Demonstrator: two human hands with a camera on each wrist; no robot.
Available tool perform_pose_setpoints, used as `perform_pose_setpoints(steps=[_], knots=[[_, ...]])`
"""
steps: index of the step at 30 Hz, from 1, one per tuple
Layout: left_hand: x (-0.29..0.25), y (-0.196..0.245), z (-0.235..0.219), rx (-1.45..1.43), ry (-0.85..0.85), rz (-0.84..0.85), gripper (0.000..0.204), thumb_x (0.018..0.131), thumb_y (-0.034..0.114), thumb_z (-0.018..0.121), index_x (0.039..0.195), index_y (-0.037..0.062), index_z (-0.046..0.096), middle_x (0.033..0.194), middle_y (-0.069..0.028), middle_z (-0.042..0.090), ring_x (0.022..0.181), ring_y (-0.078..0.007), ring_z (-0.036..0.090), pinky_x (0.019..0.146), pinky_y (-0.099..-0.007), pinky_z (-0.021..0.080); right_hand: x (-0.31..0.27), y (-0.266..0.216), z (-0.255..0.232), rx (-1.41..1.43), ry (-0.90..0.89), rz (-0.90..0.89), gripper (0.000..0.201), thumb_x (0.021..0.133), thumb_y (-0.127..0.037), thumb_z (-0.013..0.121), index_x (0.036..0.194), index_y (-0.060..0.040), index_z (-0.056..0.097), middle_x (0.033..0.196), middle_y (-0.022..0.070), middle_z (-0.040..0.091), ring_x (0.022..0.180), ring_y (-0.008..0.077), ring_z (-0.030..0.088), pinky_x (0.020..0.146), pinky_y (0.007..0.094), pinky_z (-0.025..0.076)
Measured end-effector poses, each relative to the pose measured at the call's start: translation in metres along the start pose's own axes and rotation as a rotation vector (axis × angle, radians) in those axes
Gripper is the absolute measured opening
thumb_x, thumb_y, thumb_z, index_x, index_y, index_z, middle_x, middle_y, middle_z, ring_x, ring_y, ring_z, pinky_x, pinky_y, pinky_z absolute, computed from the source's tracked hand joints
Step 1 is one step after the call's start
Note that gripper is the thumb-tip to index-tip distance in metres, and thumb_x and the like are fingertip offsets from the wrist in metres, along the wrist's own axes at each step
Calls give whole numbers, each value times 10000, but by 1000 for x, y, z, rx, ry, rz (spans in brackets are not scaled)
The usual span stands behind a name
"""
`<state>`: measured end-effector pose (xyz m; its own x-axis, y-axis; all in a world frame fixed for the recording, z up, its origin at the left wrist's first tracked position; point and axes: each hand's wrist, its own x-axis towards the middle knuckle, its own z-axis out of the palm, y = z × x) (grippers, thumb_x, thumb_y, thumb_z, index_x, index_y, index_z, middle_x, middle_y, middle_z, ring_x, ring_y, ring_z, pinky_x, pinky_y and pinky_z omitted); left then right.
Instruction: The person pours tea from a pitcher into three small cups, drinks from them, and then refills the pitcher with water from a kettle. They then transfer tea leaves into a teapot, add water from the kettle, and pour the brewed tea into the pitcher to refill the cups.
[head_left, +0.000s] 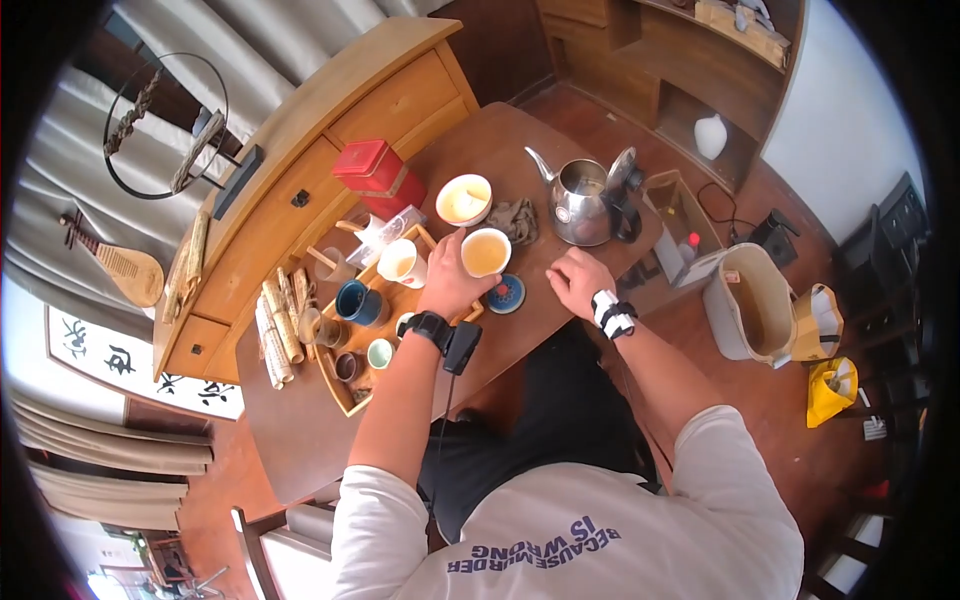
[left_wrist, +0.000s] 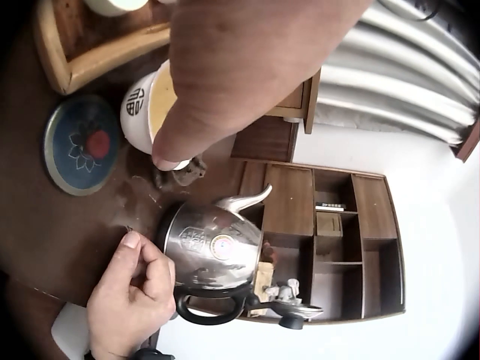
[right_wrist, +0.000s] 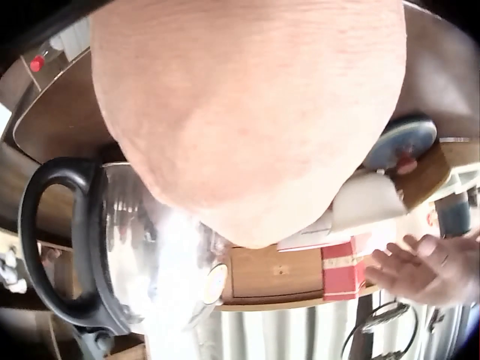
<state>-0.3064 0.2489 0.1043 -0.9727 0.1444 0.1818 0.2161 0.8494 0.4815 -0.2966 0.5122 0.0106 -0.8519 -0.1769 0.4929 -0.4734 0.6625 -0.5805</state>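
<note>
The tea bowl (left_wrist: 135, 112), with amber liquid (head_left: 486, 255) in it, is stood upright on the worktop (head_left: 295, 440), set back from the near edge and closer to the right edge than to the left. It is flanked by the tray (left_wrist: 114, 58) on the left and by the kettle (head_left: 583, 212) on the right, the latter placed by the right edge with its top open. Of the two hands, the left hand (head_left: 455, 278) is spread about the bowl's left side, thumb at the near rim and fingers splayed; whether the rim is touched cannot be told. The right hand (head_left: 582, 283) is held by the near edge, its fingers loosely curled, and nothing is seen held in it.

The step in hand is judged to be the taking hold of the filled bowl. A pinch across opposite sides of the rim seems called for, with fingertips kept out of the liquid, which may be hot. A level lift would be needed, since a tilt could cause a spill. The blue lid (head_left: 505, 294), laid just beside the bowl toward the near edge, and the cloth-like lump (head_left: 513, 220) beside it toward the kettle should be cleared.
</note>
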Motion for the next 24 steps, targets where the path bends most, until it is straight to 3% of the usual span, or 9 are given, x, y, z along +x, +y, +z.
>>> perform_pose_setpoints(steps=[4,14,24], knots=[[12,-1,16,12,-43,-12,1081,647,314,944,1520,-59,428,1448,-266,543,1364,-413,516,1172,-466,422,2,-4,0,-56,-13,16,193,897,-246,758,931,-57,742,973,106,648,972,321,660,822,446,566],[21,-8,12,-111,-146,-23,1007,675,268,947,1505,-23,458,1429,-244,578,1362,-361,548,1163,-417,445,2,-4,2,-71,19,-3,190,889,-250,766,927,-66,739,943,101,633,949,319,658,805,447,564],[21,-8,14,-111,-123,-33,953,662,256,947,1468,6,504,1363,-236,644,1314,-370,598,1137,-420,473,3,-4,4,-73,39,-7,175,879,-237,770,905,-69,728,936,93,631,935,315,659,794,444,563]])
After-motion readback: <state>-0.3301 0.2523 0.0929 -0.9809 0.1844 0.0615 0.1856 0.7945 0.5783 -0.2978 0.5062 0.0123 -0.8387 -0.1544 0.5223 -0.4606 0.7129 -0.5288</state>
